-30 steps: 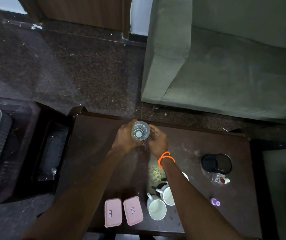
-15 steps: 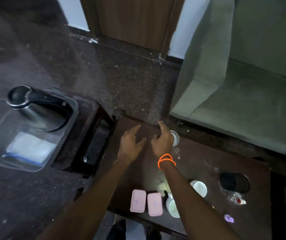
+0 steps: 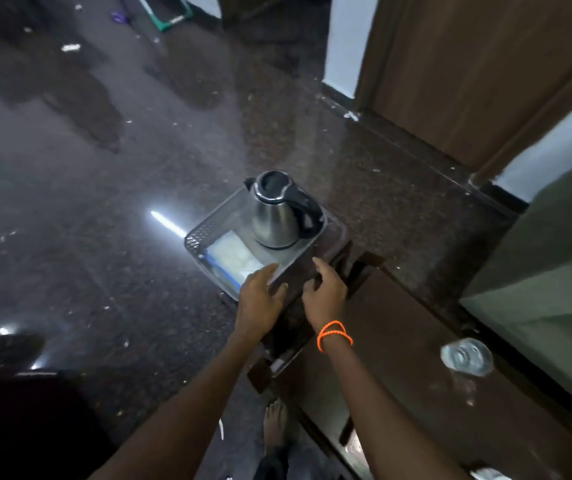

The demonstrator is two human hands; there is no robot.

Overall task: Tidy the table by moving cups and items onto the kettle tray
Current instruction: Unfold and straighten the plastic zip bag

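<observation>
Both hands, the left hand (image 3: 260,299) and right hand (image 3: 324,292), reach empty with relaxed fingers toward the near edge of the kettle tray (image 3: 198,237). It holds only the kettle (image 3: 277,213) and a white packet (image 3: 232,256); the glass tumbler (image 3: 466,356) waits on the bench (image 3: 399,341), far right.

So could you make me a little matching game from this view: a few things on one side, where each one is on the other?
Things:
1. kettle
2. drinking glass
3. orange wristband
4. left hand

Places:
A. on the dark table, off to the right
B. around the right wrist
C. standing in the clear tray
D. at the tray's near edge

Pairs: 1-C, 2-A, 3-B, 4-D
</observation>
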